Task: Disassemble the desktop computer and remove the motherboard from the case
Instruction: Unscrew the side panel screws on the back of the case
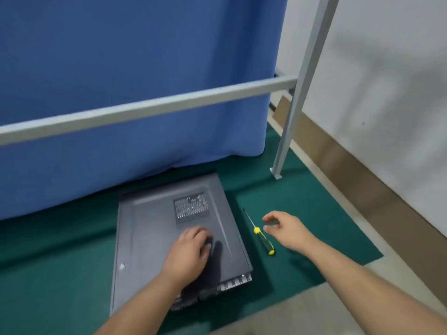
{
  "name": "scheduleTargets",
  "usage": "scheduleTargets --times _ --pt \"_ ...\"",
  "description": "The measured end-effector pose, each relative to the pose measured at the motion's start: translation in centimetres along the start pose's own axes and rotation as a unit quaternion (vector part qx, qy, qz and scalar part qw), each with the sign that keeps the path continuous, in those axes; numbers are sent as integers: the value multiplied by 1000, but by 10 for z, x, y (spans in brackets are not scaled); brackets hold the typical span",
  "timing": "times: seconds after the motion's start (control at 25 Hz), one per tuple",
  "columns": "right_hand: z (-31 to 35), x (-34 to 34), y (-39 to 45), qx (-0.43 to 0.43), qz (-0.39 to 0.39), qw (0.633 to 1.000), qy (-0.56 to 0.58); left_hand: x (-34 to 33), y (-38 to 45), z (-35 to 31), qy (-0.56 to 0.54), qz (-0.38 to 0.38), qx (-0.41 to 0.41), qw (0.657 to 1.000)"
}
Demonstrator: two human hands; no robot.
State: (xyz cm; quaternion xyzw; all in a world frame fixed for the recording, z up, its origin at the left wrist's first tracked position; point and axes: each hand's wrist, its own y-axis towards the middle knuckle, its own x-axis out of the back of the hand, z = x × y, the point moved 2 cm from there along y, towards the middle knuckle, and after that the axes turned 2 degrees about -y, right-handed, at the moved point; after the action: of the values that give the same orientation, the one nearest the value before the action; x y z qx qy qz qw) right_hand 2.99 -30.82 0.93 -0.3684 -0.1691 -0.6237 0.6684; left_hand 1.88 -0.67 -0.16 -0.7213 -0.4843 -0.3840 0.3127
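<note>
My left hand [191,247] pressed flat on the closed case [154,240]; my right hand [284,228], relaxed and empty (the nearer one), hovered just right of the screwdriver [262,239], its shaft pointing away from me.

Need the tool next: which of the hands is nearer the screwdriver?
Right. The right hand hovers just right of the screwdriver, not touching it; the left hand rests on the computer case, farther left.
</note>
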Motion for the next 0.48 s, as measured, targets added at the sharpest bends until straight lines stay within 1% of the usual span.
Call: scheduleTargets --times 0.04,0.08,0.16,0.2,0.28,0.32,0.48 --pt "-14 -13 13 -21 21 999 -27 -10 7 -1 31 11 1 999" --pt "-24 -26 26 -37 40 996 -72 -22 11 -2 51 4 11 999" --pt "-43 -56 45 -70 102 982 -143 -41 8 0 61 -7 52 997" --pt "-51 -69 54 -83 112 977 -163 -50 4 2 72 -17 57 996" --pt "-62 -89 65 -106 103 969 -198 -62 -5 6 118 -48 36 991" --pt "-64 -95 69 -109 87 967 -214 -64 -4 8 124 -62 31 990" --pt "-73 -118 79 -139 41 958 -245 -68 0 6 121 -77 42 989"
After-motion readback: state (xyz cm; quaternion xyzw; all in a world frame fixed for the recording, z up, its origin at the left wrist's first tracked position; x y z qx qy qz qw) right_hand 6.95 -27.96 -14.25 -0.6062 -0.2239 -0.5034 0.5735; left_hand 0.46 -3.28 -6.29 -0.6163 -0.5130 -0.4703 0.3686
